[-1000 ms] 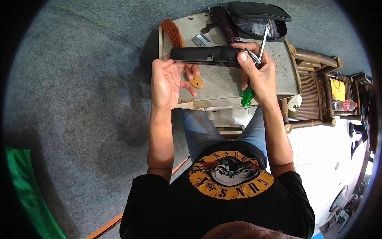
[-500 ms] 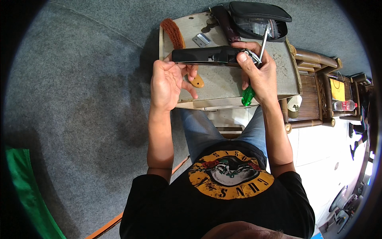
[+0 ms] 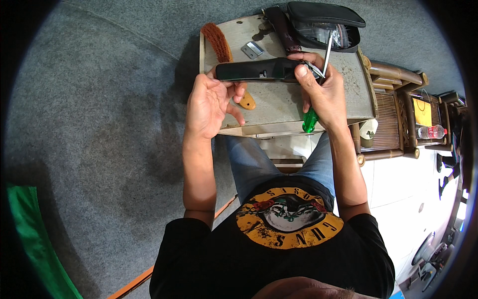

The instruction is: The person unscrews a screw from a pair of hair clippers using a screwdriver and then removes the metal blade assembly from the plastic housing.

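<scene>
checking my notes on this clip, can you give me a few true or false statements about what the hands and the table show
1. The right hand grips a screwdriver with a green handle. True.
2. The left hand holds the brush. False: the brush lies on the table, apart from the hand; the left hand supports the long black part.
3. A small metal hinge plate lies on the table. True.
4. The black pouch is zipped shut. False: it lies open at the table's far edge.
</scene>
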Demonstrator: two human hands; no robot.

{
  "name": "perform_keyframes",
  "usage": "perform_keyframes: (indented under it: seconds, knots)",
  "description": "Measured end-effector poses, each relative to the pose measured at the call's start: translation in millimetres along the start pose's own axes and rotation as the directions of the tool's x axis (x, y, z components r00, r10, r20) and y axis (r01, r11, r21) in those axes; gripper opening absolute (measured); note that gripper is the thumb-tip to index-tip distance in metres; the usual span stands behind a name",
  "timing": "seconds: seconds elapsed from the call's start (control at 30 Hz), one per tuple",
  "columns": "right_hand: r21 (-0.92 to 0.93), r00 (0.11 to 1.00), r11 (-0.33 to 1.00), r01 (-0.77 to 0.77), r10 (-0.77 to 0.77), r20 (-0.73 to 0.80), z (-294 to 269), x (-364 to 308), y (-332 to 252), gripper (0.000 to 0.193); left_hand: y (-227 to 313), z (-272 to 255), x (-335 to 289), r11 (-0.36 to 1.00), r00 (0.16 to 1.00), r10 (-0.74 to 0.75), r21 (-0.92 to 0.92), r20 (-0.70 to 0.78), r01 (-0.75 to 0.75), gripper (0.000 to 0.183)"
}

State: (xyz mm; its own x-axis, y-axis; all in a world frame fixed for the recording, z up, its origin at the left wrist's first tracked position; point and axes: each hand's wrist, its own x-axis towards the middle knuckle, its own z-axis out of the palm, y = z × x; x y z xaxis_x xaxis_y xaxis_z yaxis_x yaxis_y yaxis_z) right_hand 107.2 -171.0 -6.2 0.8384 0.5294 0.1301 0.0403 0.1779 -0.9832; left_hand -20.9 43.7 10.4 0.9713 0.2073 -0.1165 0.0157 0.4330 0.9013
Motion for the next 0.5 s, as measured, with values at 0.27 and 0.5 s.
perform_keyframes:
  seconds: [0.27,0.5]
  knots:
    - [-0.052,0.998,0.998,0.029,-0.027,0.050,2,-1,-3,0.055,-15,5,3,0.996,0.990,0.076,0.058,-0.123,-0.070,0.047]
    - [-0.028,0.999,0.999,0.032,-0.032,-0.004,1,-2,-1,0.053,-23,19,9,0.996,0.977,0.092,0.012,-0.193,-0.092,0.031]
